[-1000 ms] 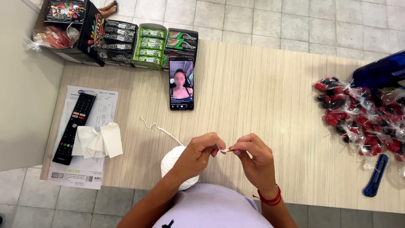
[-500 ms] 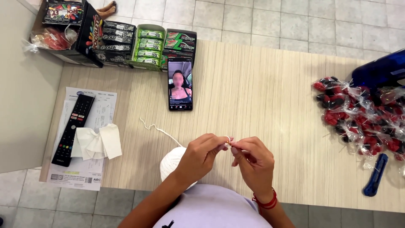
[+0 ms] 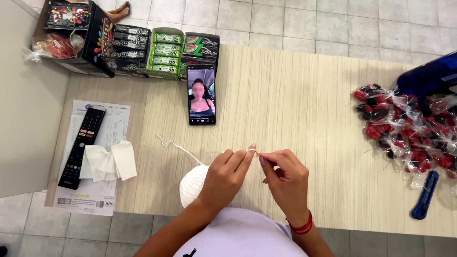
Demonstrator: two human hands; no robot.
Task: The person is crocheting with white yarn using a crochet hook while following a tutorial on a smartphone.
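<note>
— Where were the hands?

— Both were low over the near edge of the wooden table (image 3: pixel 295 95), fingertips meeting. The left hand (image 3: pixel 227 173) had thumb and forefinger pressed together on the white string (image 3: pixel 183 149), which ran back to the ball of string (image 3: pixel 193 184) just under its wrist. The right hand (image 3: pixel 285 178) pinched a small yellowish piece (image 3: pixel 257 153) right at the string's end; it was too small to tell what it was.

— So what stage was that?

— By my reading, the fiddly joining stage: string and piece were being brought together at the fingertips. Anything further called for a steady pinch from both hands and some slack from the ball.

— And around them?

— A phone (image 3: pixel 201 95) lay further up the table, a remote (image 3: pixel 82 147) and a tissue (image 3: pixel 112 162) on a paper sheet (image 3: pixel 102 123) to the left, and wrapped red and black sweets (image 3: pixel 404 126) and a blue cutter (image 3: pixel 425 195) well apart on the right
</note>
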